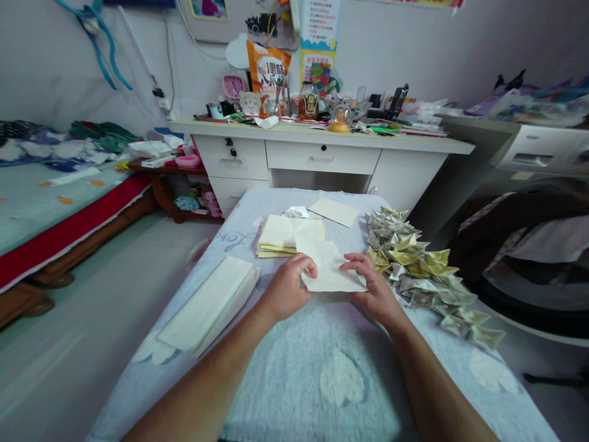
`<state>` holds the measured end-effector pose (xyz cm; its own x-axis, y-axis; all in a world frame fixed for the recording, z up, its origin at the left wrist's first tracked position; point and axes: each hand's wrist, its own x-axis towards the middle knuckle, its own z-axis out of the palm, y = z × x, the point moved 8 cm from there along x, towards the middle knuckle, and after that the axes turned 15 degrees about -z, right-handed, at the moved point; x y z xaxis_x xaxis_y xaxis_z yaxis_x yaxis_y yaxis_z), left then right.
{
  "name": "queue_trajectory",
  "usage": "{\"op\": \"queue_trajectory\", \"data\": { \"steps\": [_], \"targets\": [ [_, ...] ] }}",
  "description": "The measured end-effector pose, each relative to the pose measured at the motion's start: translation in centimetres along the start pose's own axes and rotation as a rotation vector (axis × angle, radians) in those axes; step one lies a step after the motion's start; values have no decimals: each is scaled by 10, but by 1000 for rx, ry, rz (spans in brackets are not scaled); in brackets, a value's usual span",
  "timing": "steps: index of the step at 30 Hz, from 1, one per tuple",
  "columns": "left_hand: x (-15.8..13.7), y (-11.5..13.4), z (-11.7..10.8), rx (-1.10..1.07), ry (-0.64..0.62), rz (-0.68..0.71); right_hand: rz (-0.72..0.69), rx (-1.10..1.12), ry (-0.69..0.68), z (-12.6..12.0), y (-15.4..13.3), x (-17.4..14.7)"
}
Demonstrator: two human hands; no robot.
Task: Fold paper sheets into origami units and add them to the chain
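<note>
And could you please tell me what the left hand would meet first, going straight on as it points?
Beyond the held sheet, the left hand would probably meet the loose sheet farther back, following the line of its forearm, though its height above the cloth is hard to judge.

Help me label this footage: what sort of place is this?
Probably a home bedroom: there's a wooden bed covered in pale green and red, a long white desk and a grey, round-doored washing machine.
</note>
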<state>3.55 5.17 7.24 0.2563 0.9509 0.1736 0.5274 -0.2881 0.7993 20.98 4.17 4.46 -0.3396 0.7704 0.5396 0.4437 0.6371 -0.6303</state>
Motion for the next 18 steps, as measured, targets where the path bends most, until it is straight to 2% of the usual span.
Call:
{"op": "queue_trajectory", "data": {
  "steps": [4,7,10,15,18],
  "targets": [
    [-3,-9,13,329,-142,-95,15,31,-83,10,4,-4],
    [-11,-16,21,582,-243,-141,97,90,-159,23,10,-9],
    [-15,-16,25,721,-276,-104,162,104,-226,30,13,-12],
    [-15,-10,23,665,-291,7,173,173,-212,26,11,-10],
    [-16,-14,18,420,-369,-76,203,265,-198,25,11,-11]
  ]
}}
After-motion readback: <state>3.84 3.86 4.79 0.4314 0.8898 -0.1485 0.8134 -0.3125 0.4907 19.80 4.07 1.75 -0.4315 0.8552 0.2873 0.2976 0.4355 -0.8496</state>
